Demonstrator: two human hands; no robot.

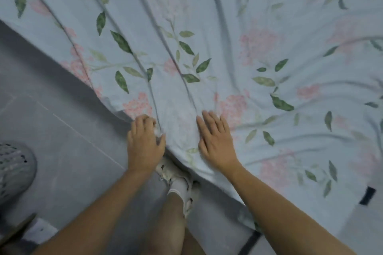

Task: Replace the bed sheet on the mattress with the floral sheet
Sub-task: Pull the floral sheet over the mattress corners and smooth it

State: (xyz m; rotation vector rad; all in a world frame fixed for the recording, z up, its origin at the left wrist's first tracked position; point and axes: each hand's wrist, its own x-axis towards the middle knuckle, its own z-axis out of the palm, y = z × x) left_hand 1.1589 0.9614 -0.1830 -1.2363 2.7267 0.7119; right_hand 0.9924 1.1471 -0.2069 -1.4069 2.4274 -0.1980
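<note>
Floral sheet [228, 47] looking like thin matt woven cloth, soft, creasing into long folds, leaf and blossom print flat and faded; floor [62, 130] near left showing as smooth grey tile, dull sheen, fine joint lines; basket [14, 169] at left edge appearing as perforated matt plastic

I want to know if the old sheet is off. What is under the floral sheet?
Nothing beneath shows: the floral sheet covers everything there. On top, the right hand lies flat and the left hand grips its edge.
</note>
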